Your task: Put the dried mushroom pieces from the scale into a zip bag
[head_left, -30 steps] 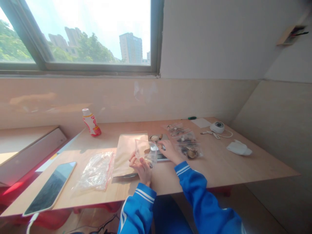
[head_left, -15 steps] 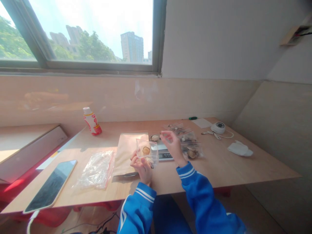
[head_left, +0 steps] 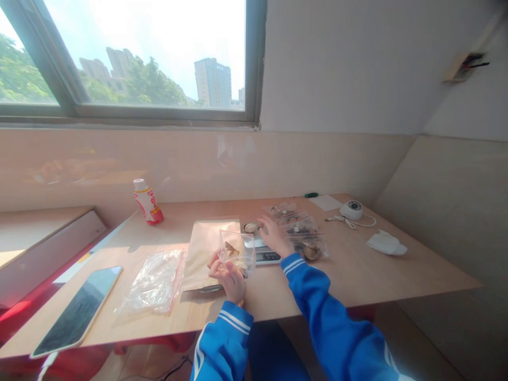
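My left hand [head_left: 228, 276] is closed on the lower part of a clear zip bag [head_left: 246, 246], with brown and pale dried slices showing in it. Behind the bag sits a digital scale [head_left: 269, 256], partly covered by the bag and my right arm. A small heap of pale dried slices [head_left: 251, 227] lies at the scale's far side. My right hand [head_left: 273, 235] reaches over the scale, its fingers apart and their tips beside that heap. Whether the fingertips touch a slice cannot be made out. Beneath the held bag lies a brown paper bag [head_left: 202, 246].
Filled zip bags [head_left: 311, 248] lie right of the scale. Around are a clear plastic pack [head_left: 154, 280], a phone [head_left: 79, 309] on a cable, a bottle [head_left: 148, 202], a white camera [head_left: 352, 210], a crumpled white tissue [head_left: 387, 243] and a green-handled tool [head_left: 311, 195].
My right hand has moved down and left to the heap by the scale, its fingers spreading. The slices visible in the held bag look different; my left hand still grips it.
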{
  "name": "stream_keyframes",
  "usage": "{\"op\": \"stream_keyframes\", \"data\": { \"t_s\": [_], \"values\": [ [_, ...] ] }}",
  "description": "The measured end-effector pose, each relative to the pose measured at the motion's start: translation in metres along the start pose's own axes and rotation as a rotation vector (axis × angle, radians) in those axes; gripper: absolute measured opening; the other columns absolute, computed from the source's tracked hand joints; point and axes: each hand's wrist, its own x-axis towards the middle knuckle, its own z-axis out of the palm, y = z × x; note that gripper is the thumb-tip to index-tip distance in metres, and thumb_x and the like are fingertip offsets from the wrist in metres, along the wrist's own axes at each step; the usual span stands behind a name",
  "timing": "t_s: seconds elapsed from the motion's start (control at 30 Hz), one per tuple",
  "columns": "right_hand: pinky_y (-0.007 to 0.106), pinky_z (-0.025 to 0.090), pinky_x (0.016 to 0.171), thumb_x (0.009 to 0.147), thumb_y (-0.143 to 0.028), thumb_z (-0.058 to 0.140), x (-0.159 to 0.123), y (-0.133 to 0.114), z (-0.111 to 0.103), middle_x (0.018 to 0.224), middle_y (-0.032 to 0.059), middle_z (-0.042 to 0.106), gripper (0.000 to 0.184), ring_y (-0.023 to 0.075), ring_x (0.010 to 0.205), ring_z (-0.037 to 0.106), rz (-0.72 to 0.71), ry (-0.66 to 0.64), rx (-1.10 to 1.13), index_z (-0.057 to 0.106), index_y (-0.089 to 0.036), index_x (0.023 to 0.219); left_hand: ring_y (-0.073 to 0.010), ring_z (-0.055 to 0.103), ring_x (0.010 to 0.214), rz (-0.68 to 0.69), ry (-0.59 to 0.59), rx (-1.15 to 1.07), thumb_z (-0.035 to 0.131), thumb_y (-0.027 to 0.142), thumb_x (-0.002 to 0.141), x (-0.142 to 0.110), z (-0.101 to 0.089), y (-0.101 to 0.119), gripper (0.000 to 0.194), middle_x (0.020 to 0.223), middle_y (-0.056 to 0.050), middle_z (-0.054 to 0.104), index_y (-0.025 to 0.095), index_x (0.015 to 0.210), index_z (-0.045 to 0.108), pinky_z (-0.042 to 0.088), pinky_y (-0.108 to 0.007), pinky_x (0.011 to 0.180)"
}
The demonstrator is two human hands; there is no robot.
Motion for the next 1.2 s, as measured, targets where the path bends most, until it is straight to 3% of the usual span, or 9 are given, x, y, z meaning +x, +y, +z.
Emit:
{"op": "stream_keyframes", "data": {
  "t_s": [0.17,0.37,0.53,0.6,0.67,0.73,0.9,1.07,1.2],
  "values": [
    [0.04,0.04,0.097,0.075,-0.007,0.051,0.004,0.018,0.013,0.112,0.0118,0.063,0.031,0.024,0.109,0.054,0.013,-0.078,-0.159,0.064,-0.016,0.101,-0.0307,0.053,0.113,0.018,0.075,-0.004,0.046,0.042,0.086,0.002,0.002,0.005,0.032,0.117,-0.022,0.049,0.018,0.105,0.039,0.048,-0.051,0.088],
    [0.04,0.043,0.087,0.078,-0.017,0.058,0.004,0.011,-0.004,0.093,0.0088,0.067,0.01,0.0244,0.095,0.057,0.068,-0.004,-0.156,0.066,-0.019,0.084,-0.025,0.055,0.107,0.064,0.09,0.006,0.037,0.04,0.09,0.005,0.003,0.013,0.024,0.116,-0.02,0.045,0.02,0.101,0.03,0.051,-0.048,0.083],
    [0.032,0.048,0.078,0.083,-0.039,0.057,0.006,-0.039,-0.035,0.093,0.0061,0.069,0.026,0.0187,0.084,0.062,0.125,0.169,0.307,0.065,-0.019,0.097,-0.0226,0.053,0.109,0.146,0.083,0.009,0.041,0.035,0.09,0.006,0.002,0.009,0.019,0.116,-0.017,0.045,0.022,0.097,0.029,0.048,-0.047,0.088],
    [0.029,0.049,0.075,0.084,-0.044,0.056,0.006,-0.067,-0.05,0.094,0.0045,0.069,0.03,0.0165,0.081,0.062,0.08,0.107,0.398,0.065,-0.02,0.099,-0.0218,0.051,0.111,0.173,0.066,0.017,0.04,0.034,0.091,0.006,0.002,0.01,0.017,0.117,-0.016,0.046,0.022,0.097,0.029,0.047,-0.046,0.09],
    [0.026,0.049,0.074,0.083,-0.046,0.057,0.005,-0.091,-0.062,0.092,0.0024,0.069,0.031,0.015,0.081,0.063,0.003,-0.052,0.433,0.066,-0.023,0.101,-0.0219,0.05,0.113,0.183,0.058,0.028,0.039,0.033,0.091,0.007,0.002,0.011,0.016,0.119,-0.016,0.045,0.022,0.098,0.029,0.045,-0.048,0.092],
    [0.025,0.049,0.072,0.084,-0.047,0.057,0.004,-0.103,-0.066,0.096,0.0023,0.069,0.032,0.0144,0.083,0.064,-0.028,-0.161,0.459,0.065,-0.023,0.104,-0.023,0.048,0.115,0.188,0.066,0.041,0.039,0.033,0.091,0.008,0.001,0.012,0.017,0.118,-0.016,0.045,0.022,0.098,0.029,0.042,-0.052,0.096],
    [0.027,0.048,0.077,0.094,-0.037,0.04,0.001,-0.077,-0.042,0.097,0.0044,0.069,0.032,0.0146,0.086,0.063,0.024,-0.141,0.41,0.066,-0.02,0.101,-0.0261,0.049,0.116,0.186,0.093,0.051,0.042,0.036,0.091,0.009,0.001,0.01,0.02,0.113,-0.016,0.048,0.021,0.097,0.03,0.039,-0.054,0.099],
    [0.033,0.044,0.086,0.088,-0.03,0.054,-0.009,-0.036,-0.006,0.094,0.006,0.064,0.019,0.0192,0.093,0.057,-0.009,-0.161,0.026,0.068,-0.021,0.098,-0.0262,0.049,0.116,0.149,0.089,0.019,0.04,0.038,0.092,0.008,0.001,0.015,0.021,0.114,-0.017,0.046,0.021,0.096,0.029,0.044,-0.052,0.095],
    [0.034,0.043,0.083,0.087,-0.034,0.057,-0.016,-0.032,0.009,0.095,0.0087,0.058,0.022,0.0229,0.094,0.053,-0.024,-0.207,-0.224,0.067,-0.021,0.102,-0.0251,0.047,0.119,0.145,0.079,0.032,0.038,0.036,0.092,0.008,0.002,0.016,0.018,0.118,-0.017,0.045,0.022,0.096,0.027,0.044,-0.053,0.095]
  ]
}}
